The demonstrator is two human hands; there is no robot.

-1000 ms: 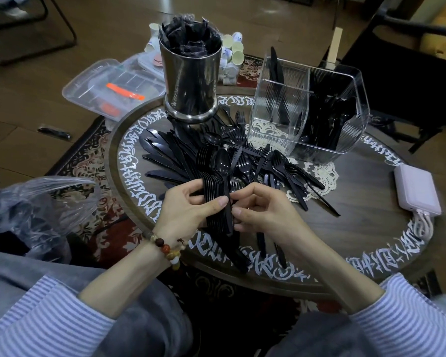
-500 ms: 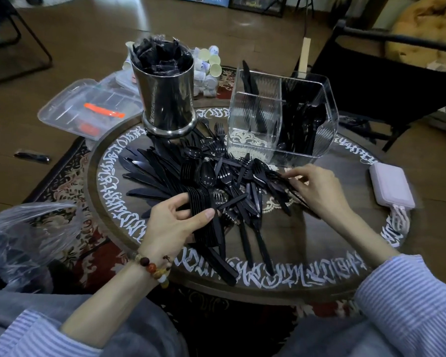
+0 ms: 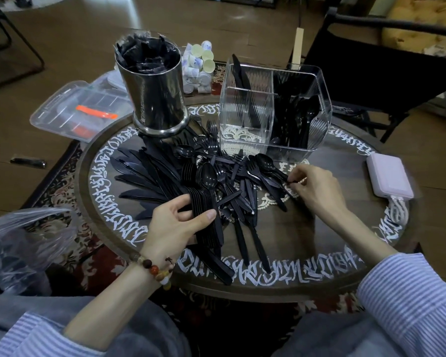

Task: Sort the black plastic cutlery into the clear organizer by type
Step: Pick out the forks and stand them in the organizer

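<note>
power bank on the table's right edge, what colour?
Pale pink power bank, white cable attached; head view.

Blue-white striped sleeves, bead bracelet on L wrist.

Left hand lower centre of frame, palm turned inward, thumb across the top and fingers curled underneath, gripping. Beaded bracelet on that wrist, forearm bare, striped sleeve pushed back at lower left. Right hand centre right, back of hand up, fingertips pinched together. Right forearm runs to lower right, striped cuff.
</note>
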